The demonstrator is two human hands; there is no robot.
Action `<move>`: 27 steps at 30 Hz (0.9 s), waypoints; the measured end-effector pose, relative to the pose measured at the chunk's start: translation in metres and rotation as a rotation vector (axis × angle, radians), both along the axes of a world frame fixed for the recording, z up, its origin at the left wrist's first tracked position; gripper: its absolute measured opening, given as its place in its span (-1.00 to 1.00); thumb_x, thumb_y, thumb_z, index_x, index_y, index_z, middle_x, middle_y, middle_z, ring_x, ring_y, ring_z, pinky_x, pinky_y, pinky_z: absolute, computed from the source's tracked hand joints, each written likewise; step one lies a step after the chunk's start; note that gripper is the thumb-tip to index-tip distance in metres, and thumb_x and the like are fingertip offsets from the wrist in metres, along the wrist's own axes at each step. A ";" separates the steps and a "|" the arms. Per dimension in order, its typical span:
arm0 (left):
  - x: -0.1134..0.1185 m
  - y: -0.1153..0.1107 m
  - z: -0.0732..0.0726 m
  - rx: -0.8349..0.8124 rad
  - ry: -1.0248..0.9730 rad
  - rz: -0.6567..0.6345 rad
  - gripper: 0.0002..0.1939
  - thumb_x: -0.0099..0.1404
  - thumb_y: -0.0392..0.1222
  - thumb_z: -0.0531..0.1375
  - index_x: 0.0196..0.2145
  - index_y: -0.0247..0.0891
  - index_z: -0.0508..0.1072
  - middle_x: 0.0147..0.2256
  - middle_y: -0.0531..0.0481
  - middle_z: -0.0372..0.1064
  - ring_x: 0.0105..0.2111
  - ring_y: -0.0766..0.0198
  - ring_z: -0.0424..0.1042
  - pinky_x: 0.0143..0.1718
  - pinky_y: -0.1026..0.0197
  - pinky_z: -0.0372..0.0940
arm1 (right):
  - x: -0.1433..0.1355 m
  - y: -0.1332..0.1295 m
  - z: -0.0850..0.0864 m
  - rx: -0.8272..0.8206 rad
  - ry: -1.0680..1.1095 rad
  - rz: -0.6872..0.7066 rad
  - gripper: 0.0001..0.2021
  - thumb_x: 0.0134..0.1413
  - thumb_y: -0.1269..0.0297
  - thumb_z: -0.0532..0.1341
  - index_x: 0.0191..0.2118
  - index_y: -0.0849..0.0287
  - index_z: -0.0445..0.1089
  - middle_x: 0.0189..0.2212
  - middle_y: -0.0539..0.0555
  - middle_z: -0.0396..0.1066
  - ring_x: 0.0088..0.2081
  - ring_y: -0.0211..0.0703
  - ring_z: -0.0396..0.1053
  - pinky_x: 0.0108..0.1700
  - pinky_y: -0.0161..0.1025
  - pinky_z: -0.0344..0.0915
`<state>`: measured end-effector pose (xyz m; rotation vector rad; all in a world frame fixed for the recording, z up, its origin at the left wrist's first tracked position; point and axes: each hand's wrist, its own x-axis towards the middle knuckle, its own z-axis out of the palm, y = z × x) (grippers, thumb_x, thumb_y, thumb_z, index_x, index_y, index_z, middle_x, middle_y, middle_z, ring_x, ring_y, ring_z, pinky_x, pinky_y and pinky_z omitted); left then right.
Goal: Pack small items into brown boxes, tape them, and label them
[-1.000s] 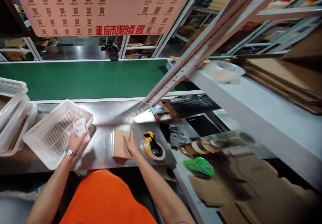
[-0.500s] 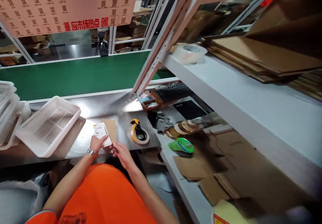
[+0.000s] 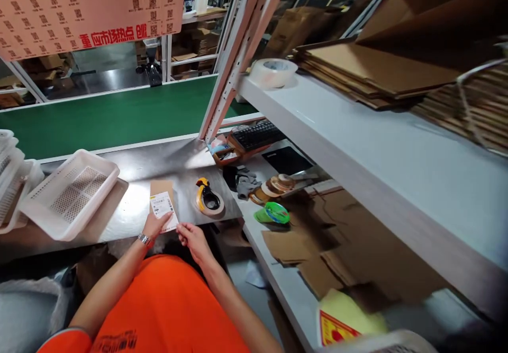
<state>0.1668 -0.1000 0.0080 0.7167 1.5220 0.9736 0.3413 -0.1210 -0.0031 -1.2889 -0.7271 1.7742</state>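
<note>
A white printed label (image 3: 162, 205) lies over a brown cardboard piece (image 3: 159, 187) near the steel table's front edge. My left hand (image 3: 154, 225) holds the label, with the thumb across its face. At the label's lower right corner, my right hand (image 3: 191, 237) is closed, thumb and fingertips pinched at the label's edge. A yellow and black tape dispenser (image 3: 208, 199) lies on the steel table to the right of the label.
White baskets (image 3: 73, 194) stand on the left of the steel table (image 3: 138, 165). Behind it runs a green conveyor (image 3: 119, 115). On the right, a shelf (image 3: 337, 125) holds a clear tape roll (image 3: 273, 72) and cardboard. Below are a green cup (image 3: 272, 213) and a keyboard (image 3: 256, 135).
The view has shifted, so the shelf and table items appear further left. The label sits slightly lower on the cardboard, and more of the cardboard shows above it. Both hands remain at the label.
</note>
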 end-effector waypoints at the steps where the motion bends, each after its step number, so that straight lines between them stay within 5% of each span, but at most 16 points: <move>1: 0.001 -0.002 -0.001 -0.013 -0.015 -0.045 -0.62 0.20 0.06 0.55 -0.26 -0.34 0.71 -0.28 -0.24 0.71 -0.33 0.07 0.65 -0.32 0.15 0.46 | 0.002 0.000 -0.001 -0.008 0.007 -0.024 -0.43 -0.33 -0.22 0.66 -0.42 0.16 0.57 -0.49 -0.01 0.51 -0.53 -0.33 0.24 -0.50 -0.32 0.05; 6: 0.004 -0.008 -0.007 -0.036 -0.085 -0.225 -0.56 0.13 0.14 0.56 -0.34 -0.34 0.69 -0.41 -0.14 0.64 -0.49 0.22 0.53 -0.54 0.27 0.22 | 0.009 -0.002 -0.001 -0.054 0.070 -0.127 -0.43 -0.38 -0.17 0.69 -0.38 0.16 0.58 -0.47 0.00 0.54 -0.50 -0.31 0.30 -0.49 -0.35 0.11; 17: 0.003 -0.005 -0.007 -0.106 -0.134 -0.130 -0.57 0.07 0.10 0.61 -0.44 -0.32 0.65 -0.50 -0.09 0.55 -0.50 0.25 0.45 -0.48 0.24 0.22 | 0.007 0.000 -0.001 -0.087 0.141 -0.208 -0.48 -0.36 -0.11 0.70 -0.42 0.11 0.53 -0.48 -0.03 0.53 -0.50 -0.29 0.32 -0.51 -0.36 0.17; 27: 0.010 0.005 -0.014 -0.148 -0.236 0.063 -0.53 -0.02 0.11 0.62 -0.46 -0.27 0.55 -0.50 0.03 0.48 -0.52 0.33 0.31 -0.41 0.22 0.23 | -0.023 -0.005 -0.003 0.076 -0.009 0.055 -0.47 -0.20 -0.25 0.61 -0.35 0.15 0.65 -0.36 0.09 0.65 -0.47 -0.25 0.37 -0.47 -0.31 0.24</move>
